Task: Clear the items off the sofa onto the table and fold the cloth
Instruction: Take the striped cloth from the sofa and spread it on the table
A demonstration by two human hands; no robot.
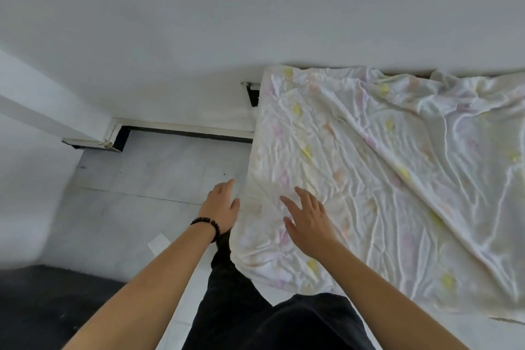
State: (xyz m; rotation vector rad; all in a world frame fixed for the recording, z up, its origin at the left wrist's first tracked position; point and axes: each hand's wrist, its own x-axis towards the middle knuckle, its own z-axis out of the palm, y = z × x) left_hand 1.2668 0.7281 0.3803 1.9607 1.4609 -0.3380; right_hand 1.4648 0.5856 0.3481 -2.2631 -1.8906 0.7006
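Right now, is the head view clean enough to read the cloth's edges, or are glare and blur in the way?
Head view: cloth washed out, sheen on its wrinkles, yet its left edge reads clearly against the floor; wide-angle distortion curves the line under the wall; left hand and right hand slightly soft; lower-left corner dark, blurred.

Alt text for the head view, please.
Two open hands reach toward a wrinkled white cloth with pastel flower print: the left hand, wearing a dark bead bracelet, at its left edge, the right hand spread over it. Pale tiled floor lies alongside.
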